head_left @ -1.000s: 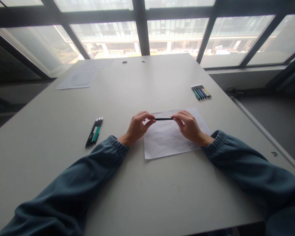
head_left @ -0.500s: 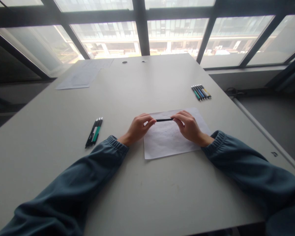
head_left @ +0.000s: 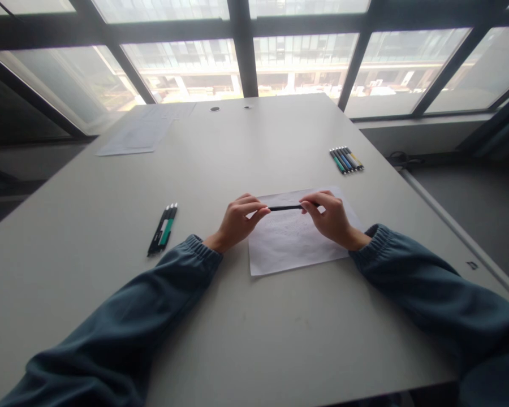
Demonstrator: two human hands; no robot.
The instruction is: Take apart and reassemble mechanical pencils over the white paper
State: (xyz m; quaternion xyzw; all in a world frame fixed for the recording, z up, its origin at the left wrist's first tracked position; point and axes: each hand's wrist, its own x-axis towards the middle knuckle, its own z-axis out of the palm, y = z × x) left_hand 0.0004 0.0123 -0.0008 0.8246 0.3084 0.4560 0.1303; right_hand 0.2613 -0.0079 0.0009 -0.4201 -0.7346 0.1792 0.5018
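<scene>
A thin black pen (head_left: pixel 285 208) is held level between both hands, just above a white sheet of paper (head_left: pixel 288 243) with faint writing. My left hand (head_left: pixel 237 221) pinches the pen's left end with thumb and fingers. My right hand (head_left: pixel 331 217) grips its right end, and a short bit of the pen sticks out past the fingers. Both wrists rest near the sheet, in blue-grey sleeves.
Three pens (head_left: pixel 163 228) lie together on the grey table (head_left: pixel 254 339) to the left. Several coloured pens (head_left: pixel 346 159) lie in a row at the right, near the table's edge. Papers (head_left: pixel 142 133) lie at the far left, below the windows.
My right hand has slid a little to the right along the pen, leaving more of the black shaft visible between the hands. The left hand has stayed put.
</scene>
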